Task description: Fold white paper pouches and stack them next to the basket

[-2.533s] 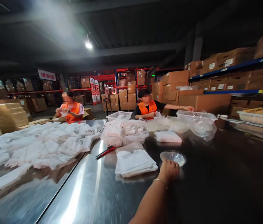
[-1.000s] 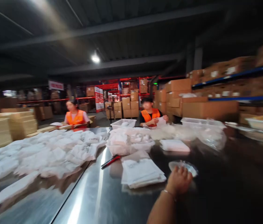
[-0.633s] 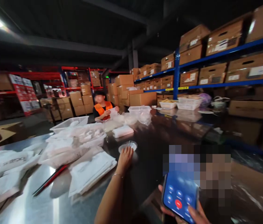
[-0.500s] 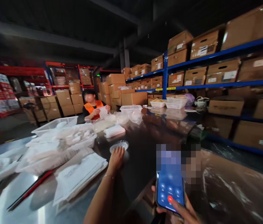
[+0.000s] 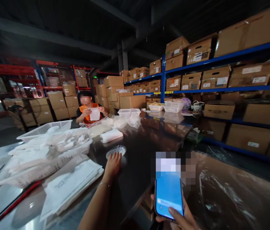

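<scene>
My right hand (image 5: pixel 181 215) is wrapped round a smartphone (image 5: pixel 168 195), its thumb over the lower part of the lit blue screen. The top of the phone is blurred out. On the dark tabletop (image 5: pixel 135 169), my left hand (image 5: pixel 112 163) lies with fingers stretched out over the near edge of a clear round plastic item (image 5: pixel 118 150), perhaps a lid or dish. Left of that hand is a stack of white printed bags (image 5: pixel 74 185). A folded white bundle (image 5: pixel 111 136) sits just beyond the clear item.
White baskets (image 5: pixel 77 149) heaped with white pieces stand at left, near a red and black bar (image 5: pixel 17 201). Across the table, a person in an orange vest (image 5: pixel 90 115) holds a white sheet. Blue shelving (image 5: pixel 163 76) with cartons runs along the right. Plastic-wrapped brown material (image 5: pixel 233 195) lies at lower right.
The phone screen has gone from call buttons with a red one to a plain blue page with a pale bar. The person opposite has raised the white sheet. My view has swung slightly right.
</scene>
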Tool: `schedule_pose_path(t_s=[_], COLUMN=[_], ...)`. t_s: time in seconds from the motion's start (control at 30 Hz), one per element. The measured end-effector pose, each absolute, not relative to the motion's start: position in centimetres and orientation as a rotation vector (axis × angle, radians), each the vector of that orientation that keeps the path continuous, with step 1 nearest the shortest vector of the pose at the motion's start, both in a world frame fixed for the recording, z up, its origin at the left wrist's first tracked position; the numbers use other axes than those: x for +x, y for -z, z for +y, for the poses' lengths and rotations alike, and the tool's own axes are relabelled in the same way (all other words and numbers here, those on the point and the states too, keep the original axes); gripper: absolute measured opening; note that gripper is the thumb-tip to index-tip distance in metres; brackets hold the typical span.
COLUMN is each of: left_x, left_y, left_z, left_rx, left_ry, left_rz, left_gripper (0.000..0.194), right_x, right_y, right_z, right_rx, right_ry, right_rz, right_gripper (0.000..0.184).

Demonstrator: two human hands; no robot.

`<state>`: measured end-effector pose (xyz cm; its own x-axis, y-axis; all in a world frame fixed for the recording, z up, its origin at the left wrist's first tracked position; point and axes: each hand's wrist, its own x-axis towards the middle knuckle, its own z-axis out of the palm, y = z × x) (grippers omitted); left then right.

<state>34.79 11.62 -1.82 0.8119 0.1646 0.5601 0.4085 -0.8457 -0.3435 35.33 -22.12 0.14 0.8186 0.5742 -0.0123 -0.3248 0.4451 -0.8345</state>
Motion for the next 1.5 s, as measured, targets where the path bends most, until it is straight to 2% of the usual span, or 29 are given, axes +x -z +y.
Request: schedule_pose_path(t_s=[0.23,0.47,0.53,0.7,1.03,1.37,1.5], left_x=[34.6,34.4,34.4,34.5,34.5,34.5,34.5], left_y=[1.4,0.9,0.8,0.9,1.0,0.9,0.9], left_z=[11.4,11.1,11.0,11.1,11.1,11.0,11.1], left_rx=[-2.552,-2.562,-2.562,-2.564,-2.575,-2.587,-2.590], left_ry=[0.683,0.631,0.623,0.620,0.635,0.630,0.634], left_rz=[-0.439,-0.463,-0.468,-0.481,-0.487,-0.489,-0.500], left_gripper=[0.041,0.037,0.037,0.037,0.039,0.040,0.041], right_x=[35.8,35.8,35.7,35.8,36.7,36.5,36.5], right_y=[0.6,0.8,1.1,2.2,2.9,2.8,2.2], right_z=[-22.4,-21.8,-21.8,-22.0,-21.9,-22.2,-21.7], right_rx=[-0.928,-0.858,-0.863,-0.919,-0.856,-0.853,-0.690], right_ry=[-0.649,-0.641,-0.642,-0.623,-0.611,-0.638,-0.728], right_rz=[-0.357,-0.466,-0.436,-0.282,-0.349,-0.360,-0.197], right_gripper=[0.113,0.130,0.125,0.095,0.108,0.106,0.109])
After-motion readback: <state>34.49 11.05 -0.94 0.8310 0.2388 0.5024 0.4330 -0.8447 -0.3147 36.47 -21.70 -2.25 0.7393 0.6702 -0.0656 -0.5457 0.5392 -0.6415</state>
